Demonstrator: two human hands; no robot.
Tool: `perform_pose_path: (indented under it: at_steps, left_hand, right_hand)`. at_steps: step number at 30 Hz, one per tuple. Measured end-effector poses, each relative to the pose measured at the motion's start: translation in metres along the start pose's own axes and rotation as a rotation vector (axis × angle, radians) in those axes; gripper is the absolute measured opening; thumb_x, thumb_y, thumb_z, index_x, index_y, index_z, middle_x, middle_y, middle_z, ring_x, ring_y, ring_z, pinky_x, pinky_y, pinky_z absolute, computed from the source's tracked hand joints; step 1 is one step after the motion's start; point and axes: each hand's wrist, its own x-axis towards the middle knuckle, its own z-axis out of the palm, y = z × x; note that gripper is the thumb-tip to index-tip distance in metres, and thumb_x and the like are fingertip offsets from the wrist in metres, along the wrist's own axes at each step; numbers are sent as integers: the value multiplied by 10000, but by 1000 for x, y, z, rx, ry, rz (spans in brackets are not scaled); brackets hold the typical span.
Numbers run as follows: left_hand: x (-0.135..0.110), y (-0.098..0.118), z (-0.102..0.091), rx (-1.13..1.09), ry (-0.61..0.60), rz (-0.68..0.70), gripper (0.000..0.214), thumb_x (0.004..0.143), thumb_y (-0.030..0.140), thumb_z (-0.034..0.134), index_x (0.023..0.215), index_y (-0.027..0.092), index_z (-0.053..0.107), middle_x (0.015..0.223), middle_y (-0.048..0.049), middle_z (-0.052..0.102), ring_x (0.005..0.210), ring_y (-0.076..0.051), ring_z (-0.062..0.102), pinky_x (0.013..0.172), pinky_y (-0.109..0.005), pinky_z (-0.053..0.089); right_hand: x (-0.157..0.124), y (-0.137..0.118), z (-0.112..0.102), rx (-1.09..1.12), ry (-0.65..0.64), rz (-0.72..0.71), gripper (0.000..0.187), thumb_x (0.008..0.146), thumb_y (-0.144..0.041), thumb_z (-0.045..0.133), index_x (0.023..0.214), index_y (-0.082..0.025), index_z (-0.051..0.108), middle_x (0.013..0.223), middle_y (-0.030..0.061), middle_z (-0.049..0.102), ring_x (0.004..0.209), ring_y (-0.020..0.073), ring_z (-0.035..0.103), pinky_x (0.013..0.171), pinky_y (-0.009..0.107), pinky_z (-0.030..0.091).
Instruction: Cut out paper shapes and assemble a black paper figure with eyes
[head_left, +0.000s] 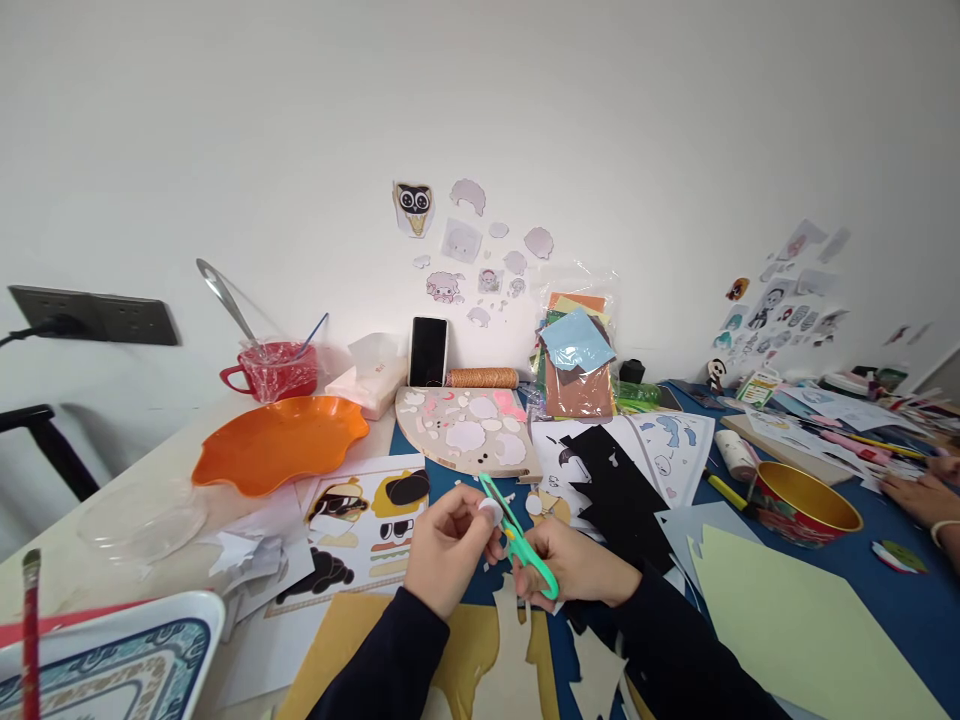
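Scissors [517, 540] with green handles sit in our right hand [574, 572], fingers curled through the loops, blades pointing up toward eleven o'clock. Our left hand [450, 545] pinches a small white paper piece [491, 512] between thumb and forefinger, right against the blades; we cannot tell its shape, since the fingers cover most of it. Both hands hover low over the table's centre, above yellow card [480, 650] that our dark sleeves partly hide. At twelve o'clock lies a wooden board [469, 435] scattered with white and pink cutouts. At one o'clock we see black paper [619, 490] over printed sheets. At ten o'clock an orange wavy plate [279, 440] sits before a red cup [271, 372] wrapped in film. At three o'clock stands a gold bowl [802, 505], and beyond it another person's hand [919, 495], cut off by the frame edge.
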Motion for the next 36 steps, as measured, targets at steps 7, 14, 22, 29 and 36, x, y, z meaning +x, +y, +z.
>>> perform_pose_path:
  at_steps: [7, 14, 22, 29, 36]
  left_hand:
    - [1, 5, 0, -59, 22, -40, 174, 743, 270, 601, 653, 162, 499, 510, 37, 613, 438, -98, 579, 456, -217, 492]
    - [1, 6, 3, -112, -18, -69, 202, 723, 293, 628, 713, 190, 454, 534, 48, 615, 427, -108, 583, 450, -226, 492]
    - [6, 1, -3, -95, -63, -95, 235, 733, 356, 649, 751, 161, 519, 540, 33, 623, 449, -110, 587, 469, -233, 495]
    - [6, -3, -5, -69, -32, -82, 228, 755, 341, 640, 726, 135, 546, 563, 37, 619, 498, -86, 591, 505, -210, 475]
    - [2, -3, 1, -73, -17, -100, 261, 780, 393, 591, 719, 176, 460, 534, 77, 579, 346, -71, 527, 365, -181, 404]
  right_hand:
    - [4, -2, -2, 71, 112, -218, 504, 727, -609, 558, 791, -109, 550, 595, -3, 544, 373, 32, 404, 362, 166, 292]
    - [4, -1, -5, 52, 218, -250, 443, 775, -551, 548, 796, -109, 530, 620, -7, 528, 374, 23, 410, 360, 156, 281]
    - [3, -1, 9, 49, -41, 3, 389, 746, -500, 613, 762, -121, 527, 596, -9, 542, 366, 24, 395, 326, 143, 300]
    - [3, 2, 8, -103, 37, -32, 428, 758, -548, 566, 758, -122, 523, 596, -18, 511, 401, 30, 390, 342, 144, 300]
    - [5, 4, 8, -104, 25, -107, 427, 751, -551, 573, 824, -136, 510, 619, -22, 495, 481, 53, 435, 403, 154, 325]
